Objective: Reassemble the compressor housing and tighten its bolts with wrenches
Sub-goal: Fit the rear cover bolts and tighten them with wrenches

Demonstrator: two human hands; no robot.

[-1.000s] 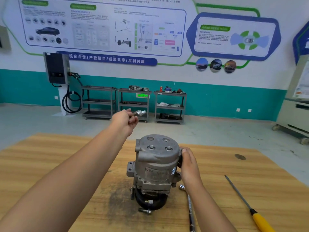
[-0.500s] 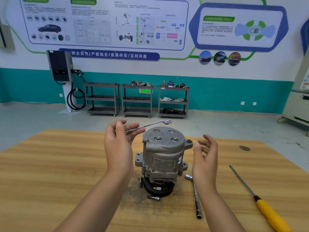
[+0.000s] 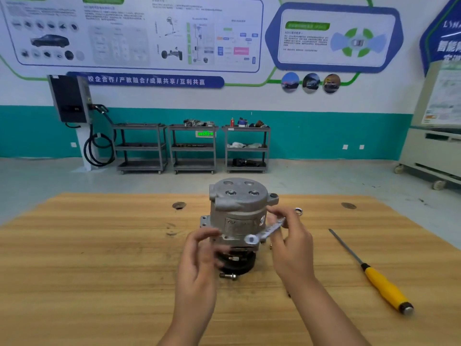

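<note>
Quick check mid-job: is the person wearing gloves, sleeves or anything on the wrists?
No. The left hand and right hand are bare, no gloves. The forearms are uncovered to the frame edge: no sleeves, watch or bands visible.

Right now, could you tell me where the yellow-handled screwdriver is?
In the head view, the yellow-handled screwdriver lies on the wooden table, right of the right hand and the grey metal compressor.

the left hand [image 3: 197, 260] and right hand [image 3: 294, 248] are bare, and both forearms [image 3: 321, 310] are unsleeved.
</note>
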